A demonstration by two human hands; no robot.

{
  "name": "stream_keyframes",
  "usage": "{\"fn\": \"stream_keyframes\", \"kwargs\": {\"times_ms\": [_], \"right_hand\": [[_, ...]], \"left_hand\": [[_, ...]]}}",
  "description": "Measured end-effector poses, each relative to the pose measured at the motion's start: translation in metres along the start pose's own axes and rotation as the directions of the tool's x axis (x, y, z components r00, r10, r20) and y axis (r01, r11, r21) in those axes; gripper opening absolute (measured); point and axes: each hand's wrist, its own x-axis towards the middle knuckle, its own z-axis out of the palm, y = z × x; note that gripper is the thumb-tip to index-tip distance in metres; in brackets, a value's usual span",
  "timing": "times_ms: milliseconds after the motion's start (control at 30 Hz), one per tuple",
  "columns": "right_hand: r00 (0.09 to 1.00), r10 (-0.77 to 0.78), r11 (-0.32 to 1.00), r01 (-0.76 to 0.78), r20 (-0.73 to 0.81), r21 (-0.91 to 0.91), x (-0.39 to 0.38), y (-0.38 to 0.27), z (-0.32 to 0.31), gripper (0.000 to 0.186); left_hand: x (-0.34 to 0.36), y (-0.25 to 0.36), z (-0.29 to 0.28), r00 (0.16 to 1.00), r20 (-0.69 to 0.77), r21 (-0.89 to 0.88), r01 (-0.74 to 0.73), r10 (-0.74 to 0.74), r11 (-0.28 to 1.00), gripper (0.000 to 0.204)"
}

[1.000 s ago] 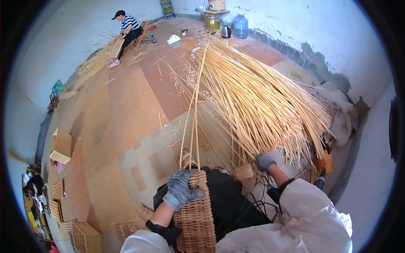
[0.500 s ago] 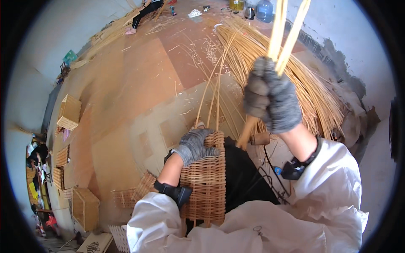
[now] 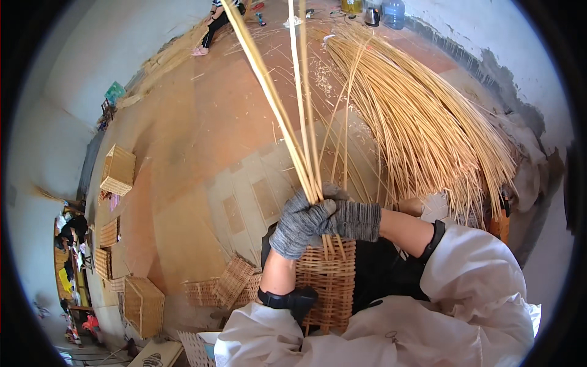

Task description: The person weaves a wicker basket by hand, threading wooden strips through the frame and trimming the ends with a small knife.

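Observation:
My gloved left hand is wrapped round a bunch of several long pale wicker rods that rise up and away from me. My gloved right hand presses against it from the right, also closed at the rods, with some of its fingers hidden behind the left hand. Just under both hands, the rods' lower ends show in front of a woven wicker panel. This panel stands upright on my dark-covered lap. A few thin rods lean away beyond its top edge.
A large heap of loose wicker rods lies on the floor to the right. Woven baskets and small woven panels are on the left. Another person's legs show at the far end, with a blue water jug at the far right.
My right hand has come down and left with its rods to the panel's top. My left hand has let go of the panel's edge and closed round the rods.

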Motion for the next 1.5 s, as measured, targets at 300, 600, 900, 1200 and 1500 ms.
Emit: {"fn": "stream_keyframes", "kwargs": {"times_ms": [300, 600, 900, 1200, 1500], "right_hand": [[0.969, -0.034, 0.973, -0.024, -0.245, -0.231, 0.008, -0.07, -0.043, 0.047], [0.972, -0.004, 0.972, -0.051, -0.235, -0.23, 0.023, -0.065, -0.066, 0.038], [0.985, 0.02, 0.979, -0.054, -0.172, -0.195, -0.003, -0.051, -0.086, 0.035], [0.882, 0.318, 0.903, -0.394, -0.347, -0.172, -0.053, -0.077, -0.056, 0.021], [0.818, -0.262, 0.961, 0.271, -0.513, -0.058, -0.196, 0.021, -0.039, 0.023]], "left_hand": [[-0.01, -0.001, -0.002, 0.998, -0.056, -0.249, -0.027, 0.014, 0.968, 0.031], [-0.005, -0.012, 0.006, 0.987, -0.024, -0.249, 0.15, -0.161, 0.957, 0.045], [-0.001, -0.023, 0.002, 0.921, 0.124, -0.48, 0.381, -0.368, 0.79, 0.05], [0.003, -0.019, -0.002, 0.927, -0.323, 0.351, 0.305, -0.192, 0.885, 0.026], [0.011, -0.032, -0.026, 0.998, -0.007, 0.939, -0.018, 0.07, 0.342, 0.057]]}}
